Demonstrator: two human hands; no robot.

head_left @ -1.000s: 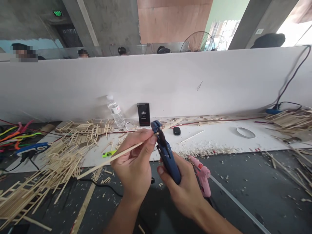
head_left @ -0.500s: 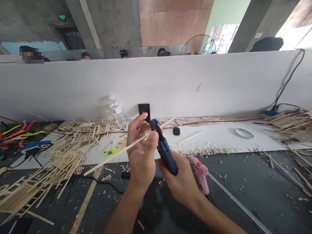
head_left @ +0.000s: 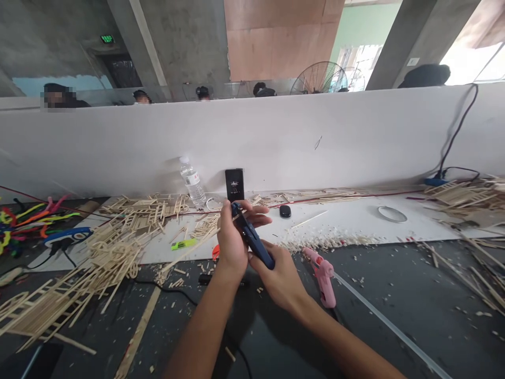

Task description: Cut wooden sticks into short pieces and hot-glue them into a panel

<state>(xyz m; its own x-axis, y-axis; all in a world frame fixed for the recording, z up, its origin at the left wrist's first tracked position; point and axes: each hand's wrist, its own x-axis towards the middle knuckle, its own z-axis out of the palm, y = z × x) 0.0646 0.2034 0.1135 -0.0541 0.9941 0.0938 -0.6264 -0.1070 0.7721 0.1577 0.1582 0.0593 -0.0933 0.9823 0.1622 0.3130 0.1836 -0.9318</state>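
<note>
My left hand (head_left: pixel 232 245) is closed around a thin wooden stick (head_left: pixel 193 251), whose free length slants down to the left. Its thumb lies by the head of a dark blue hand cutter (head_left: pixel 254 237), and its other fingers curl behind the tool. My right hand (head_left: pixel 282 276) grips the cutter's handles from below. The stick's far end is hidden by my left hand and the cutter's head, so I cannot tell whether it sits between the jaws.
Wooden stick frames (head_left: pixel 114 247) cover the left side. A pink glue gun (head_left: pixel 324 279) lies right of my hands, its long glue stick (head_left: pixel 386 321) trailing. Behind are a water bottle (head_left: pixel 192 181), a propped phone (head_left: pixel 235 184), a black case (head_left: pixel 284 211) and wood scraps (head_left: pixel 327 242).
Both hands and the cutter have shifted left and slightly down. The stick has swung lower, and more of it is hidden behind my left hand. The left fingers now reach behind the cutter's head.
</note>
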